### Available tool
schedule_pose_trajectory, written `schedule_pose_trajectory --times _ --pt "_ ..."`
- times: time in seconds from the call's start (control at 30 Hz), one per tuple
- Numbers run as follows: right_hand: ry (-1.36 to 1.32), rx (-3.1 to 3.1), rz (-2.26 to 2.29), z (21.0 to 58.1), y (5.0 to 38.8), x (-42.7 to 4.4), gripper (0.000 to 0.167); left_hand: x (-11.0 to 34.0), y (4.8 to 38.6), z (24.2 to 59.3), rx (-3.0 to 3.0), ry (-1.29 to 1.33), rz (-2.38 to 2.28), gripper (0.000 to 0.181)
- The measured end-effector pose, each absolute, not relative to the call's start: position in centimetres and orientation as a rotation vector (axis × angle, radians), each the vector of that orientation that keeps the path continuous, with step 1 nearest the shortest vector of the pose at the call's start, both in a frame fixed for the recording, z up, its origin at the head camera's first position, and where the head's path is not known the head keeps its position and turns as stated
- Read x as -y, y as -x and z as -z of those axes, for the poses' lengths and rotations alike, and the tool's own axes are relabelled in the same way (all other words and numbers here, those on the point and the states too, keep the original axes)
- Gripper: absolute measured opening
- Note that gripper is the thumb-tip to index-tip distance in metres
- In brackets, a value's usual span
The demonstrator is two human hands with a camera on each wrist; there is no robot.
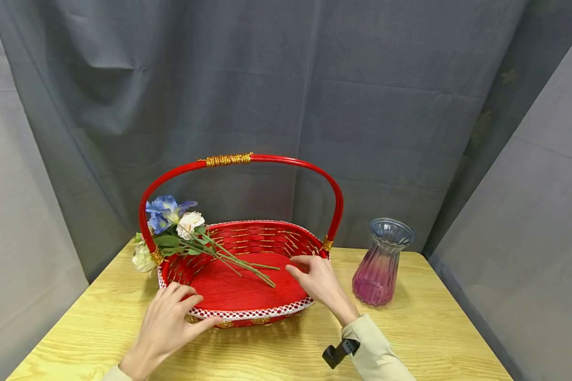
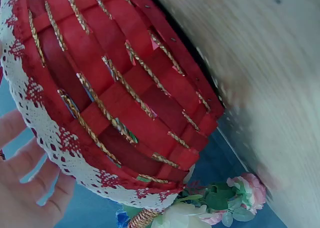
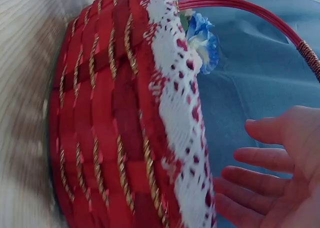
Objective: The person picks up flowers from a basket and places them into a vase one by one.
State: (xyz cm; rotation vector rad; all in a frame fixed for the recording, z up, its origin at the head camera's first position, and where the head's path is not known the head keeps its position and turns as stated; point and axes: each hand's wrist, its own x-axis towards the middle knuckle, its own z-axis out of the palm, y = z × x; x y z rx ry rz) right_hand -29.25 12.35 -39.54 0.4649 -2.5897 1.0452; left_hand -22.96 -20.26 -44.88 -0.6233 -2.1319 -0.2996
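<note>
A red woven basket (image 1: 248, 296) with white lace trim and a tall arched handle (image 1: 295, 163) stands on the table. Artificial flowers lie across its left side: a blue one (image 1: 164, 211), a white one (image 1: 189, 225) and a cream one (image 1: 143, 257), their green stems (image 1: 248, 264) reaching inside. At the front left rim is my left hand (image 1: 164, 320), fingers spread and holding nothing. My right hand (image 1: 320, 280) hovers at the basket's right side near the stem ends, its fingers loosely bent and gripping nothing. The right wrist view shows that hand's fingers (image 3: 255, 180) beside the lace edge.
A ribbed glass vase (image 1: 381, 264), blue at the top and pink below, stands right of the basket. Grey curtains (image 1: 386, 132) hang behind the wooden table (image 1: 424, 328) and at both sides. Pink blooms (image 2: 250, 190) appear beyond the basket in the left wrist view.
</note>
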Motion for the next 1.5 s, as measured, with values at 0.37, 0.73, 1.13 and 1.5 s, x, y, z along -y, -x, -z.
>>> schedule_pose_trajectory --times 0.37,0.73,1.13,1.5 --pt "-0.501 2.638 -1.162 38.1 30.7 -9.5 0.023 21.1 22.5 45.3 2.067 0.507 0.314 0.057" --pt "-0.501 2.652 -1.265 37.5 32.5 -6.9 0.020 21.0 22.1 45.1 2.069 0.491 0.314 0.055" --pt "-0.682 2.715 -1.288 36.7 34.9 -1.8 0.012 20.9 22.0 44.9 2.086 0.496 0.291 0.055" --pt "-0.716 2.713 -1.643 36.4 36.5 2.2 0.016 20.6 22.3 44.6 2.105 0.498 0.273 0.056"
